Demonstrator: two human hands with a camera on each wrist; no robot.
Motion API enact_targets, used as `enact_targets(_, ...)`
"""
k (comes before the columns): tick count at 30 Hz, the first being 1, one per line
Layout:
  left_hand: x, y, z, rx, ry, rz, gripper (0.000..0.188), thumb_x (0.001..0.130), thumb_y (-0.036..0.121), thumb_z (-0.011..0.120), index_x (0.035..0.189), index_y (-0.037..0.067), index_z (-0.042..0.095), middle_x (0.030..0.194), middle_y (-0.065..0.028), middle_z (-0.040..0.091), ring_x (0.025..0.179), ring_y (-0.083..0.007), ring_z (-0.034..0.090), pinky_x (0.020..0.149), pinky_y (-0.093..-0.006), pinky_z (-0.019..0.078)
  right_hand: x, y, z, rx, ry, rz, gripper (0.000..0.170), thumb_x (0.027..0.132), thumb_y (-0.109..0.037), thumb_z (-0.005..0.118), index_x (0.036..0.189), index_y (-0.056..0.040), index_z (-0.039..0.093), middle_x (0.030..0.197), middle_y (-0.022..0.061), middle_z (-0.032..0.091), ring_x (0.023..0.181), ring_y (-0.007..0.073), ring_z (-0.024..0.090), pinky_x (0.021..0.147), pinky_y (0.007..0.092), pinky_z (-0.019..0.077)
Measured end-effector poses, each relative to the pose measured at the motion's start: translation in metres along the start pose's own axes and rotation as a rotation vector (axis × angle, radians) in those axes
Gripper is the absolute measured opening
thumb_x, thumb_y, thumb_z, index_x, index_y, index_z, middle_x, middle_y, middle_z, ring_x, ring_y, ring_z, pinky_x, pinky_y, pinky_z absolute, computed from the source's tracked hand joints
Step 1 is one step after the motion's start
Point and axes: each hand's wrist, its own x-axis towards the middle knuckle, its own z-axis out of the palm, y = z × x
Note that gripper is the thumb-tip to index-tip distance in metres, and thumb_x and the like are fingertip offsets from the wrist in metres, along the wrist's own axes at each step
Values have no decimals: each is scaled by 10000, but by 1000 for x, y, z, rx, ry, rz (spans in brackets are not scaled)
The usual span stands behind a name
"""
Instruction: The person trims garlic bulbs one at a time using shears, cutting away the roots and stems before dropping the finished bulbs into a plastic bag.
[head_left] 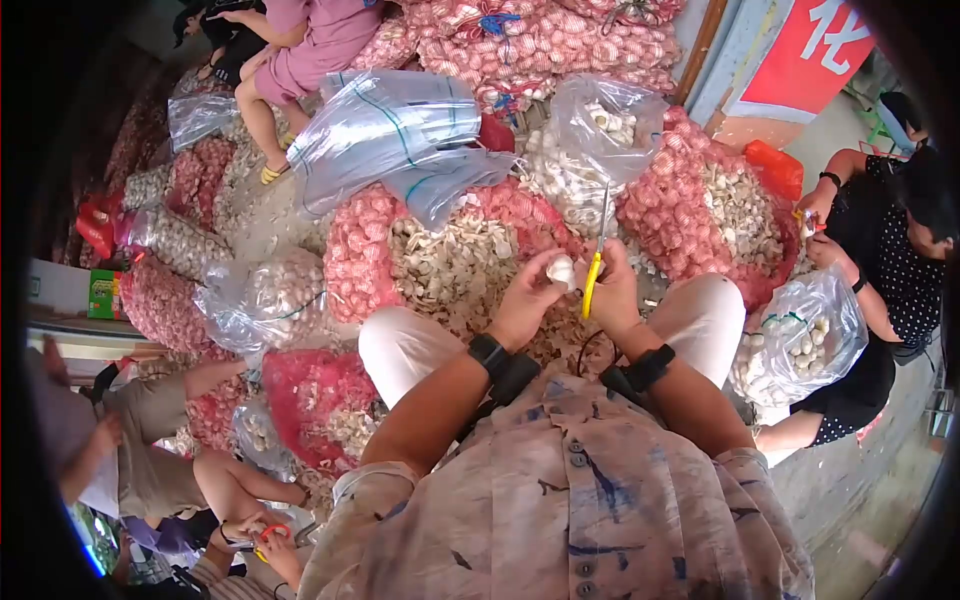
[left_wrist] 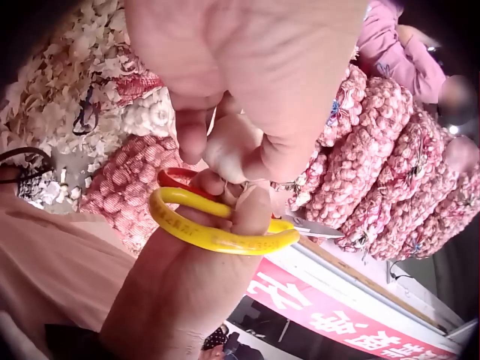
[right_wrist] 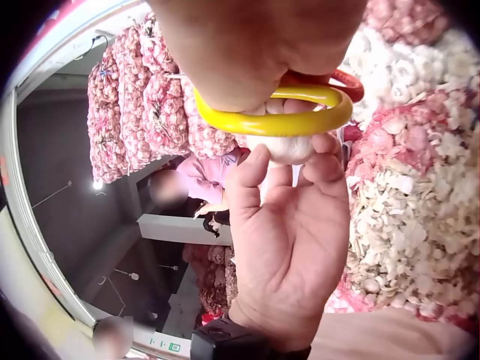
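— Head view?
— Pinches a garlic bulb [head_left: 561, 270] in the left fingers [head_left: 540, 288], just left of the yellow-handled scissors [head_left: 592, 285]. Grips those with the right fingers [head_left: 615, 265], blades pointing far. Also shows peelings [head_left: 450, 262] beyond, beside a pink net sack [head_left: 358, 250] on the left.
— Left wrist view?
— Brings right thumb and fingers close to the bulb, yellow loop around them.
— Right wrist view?
— Shows left fingers curled, pinching the bulb. Can't tell the right fingertips' position; partly hidden.

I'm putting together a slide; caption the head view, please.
Left hand pinching a garlic bulb, yellow-handled scissors in the right hand, garlic peelings below.
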Motion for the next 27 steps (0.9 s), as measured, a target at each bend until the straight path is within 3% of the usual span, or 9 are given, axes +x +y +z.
enact_targets(8, -1, 14, 7, -432, -134, -139, 325, 1001, 152, 458, 1309, 53, 477, 1018, -45, 622, 791, -160, 618, 663, -263, 496, 0, -26, -2, -49, -52, 93, 278, 879, -3, 671, 1105, -54, 517, 877, 7, 586, 718, 72, 553, 598, 247, 478)
enact_targets(10, 3, 12, 5, -371, -99, -153, 312, 998, 163, 462, 1293, 63, 479, 993, -41, 614, 775, -157, 612, 636, -267, 484, -2, -42, 1, 144, -136, 250, 304, 865, -12, 694, 1112, -54, 521, 852, 7, 595, 707, 68, 560, 586, 243, 476)
enact_targets(17, 3, -4, 2, -337, 8, -173, 219, 961, 162, 480, 1172, 110, 499, 949, -38, 587, 733, -155, 581, 589, -298, 449, -8, -17, -1, 43, -79, 188, 320, 861, -37, 703, 1127, -62, 526, 844, 16, 601, 708, 66, 564, 584, 245, 474)
enact_targets(18, 2, -6, 0, -336, 6, -176, 219, 961, 162, 480, 1172, 110, 499, 949, -38, 587, 733, -155, 581, 589, -298, 449, -7, -10, -1, -71, -29, 132, 315, 863, -43, 698, 1128, -61, 528, 843, 24, 604, 708, 80, 567, 590, 258, 479)
enact_targets(20, -1, -7, -6, -359, 4, -109, 240, 960, 179, 444, 1183, 125, 516, 1041, -26, 605, 852, -174, 581, 738, -325, 493, -5, 1, -11, -184, 18, 75, 311, 865, -50, 692, 1130, -60, 530, 842, 33, 608, 709, 95, 571, 597, 270, 484)
enact_targets(23, 0, 3, -11, -556, -23, -93, 239, 969, 257, 459, 1148, 119, 535, 1055, -60, 625, 858, -208, 595, 764, -337, 496, -2, -9, -21, -455, 64, 5, 360, 858, -51, 671, 1181, -55, 513, 857, 94, 612, 737, 163, 583, 660, 303, 501)
enact_targets(24, -1, 7, -12, -555, -20, -90, 239, 969, 257, 459, 1148, 119, 535, 1055, -60, 625, 858, -208, 595, 764, -337, 496, -3, -4, -23, -453, 60, 5, 360, 858, -51, 671, 1181, -55, 513, 857, 94, 612, 737, 163, 583, 660, 303, 501)
enact_targets(26, 3, 16, -12, -549, 14, -61, 264, 980, 320, 458, 1133, 118, 535, 1063, -85, 641, 852, -211, 605, 756, -327, 490, -6, 10, -27, -196, -167, 27, 440, 836, -24, 637, 1241, -43, 467, 1015, 159, 586, 921, 258, 593, 806, 365, 494)
enact_targets(27, 7, 13, -14, -602, 105, -107, 224, 963, 251, 478, 1147, 127, 505, 993, -63, 619, 871, -187, 588, 706, -308, 472, -9, 3, -25, -194, -168, 26, 440, 836, -24, 637, 1241, -43, 467, 1015, 159, 586, 921, 258, 593, 806, 365, 494)
